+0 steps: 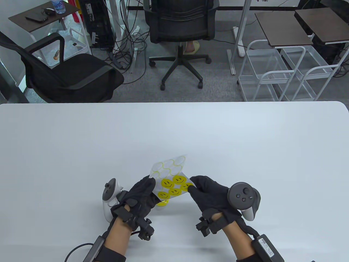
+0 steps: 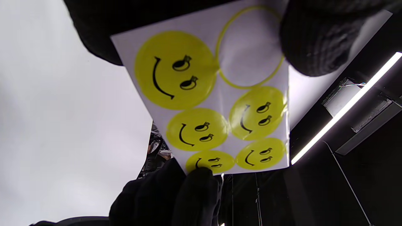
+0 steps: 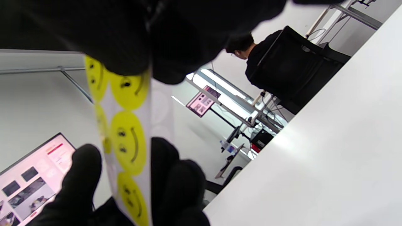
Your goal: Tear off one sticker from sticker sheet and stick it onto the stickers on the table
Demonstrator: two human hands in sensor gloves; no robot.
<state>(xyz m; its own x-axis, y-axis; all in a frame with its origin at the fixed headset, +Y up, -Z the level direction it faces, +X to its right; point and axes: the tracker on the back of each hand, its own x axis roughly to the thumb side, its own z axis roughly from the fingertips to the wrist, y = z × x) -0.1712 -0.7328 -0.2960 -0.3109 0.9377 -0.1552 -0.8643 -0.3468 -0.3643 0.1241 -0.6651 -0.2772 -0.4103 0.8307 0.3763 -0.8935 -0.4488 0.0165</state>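
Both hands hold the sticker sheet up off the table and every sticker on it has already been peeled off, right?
Not quite. Both the left hand and right hand hold the sticker sheet, but the left wrist view shows five smiley stickers still on it.

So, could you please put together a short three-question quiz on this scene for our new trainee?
1. True or false: the sticker sheet lies flat on the table.
2. Which hand pinches the sheet's edge at a smiley sticker: A) left hand, B) right hand?
3. Fill in: the far part of the sheet shows only empty yellow ____.

Key: 1 false, both hands hold it up; 2 B; 3 rings.
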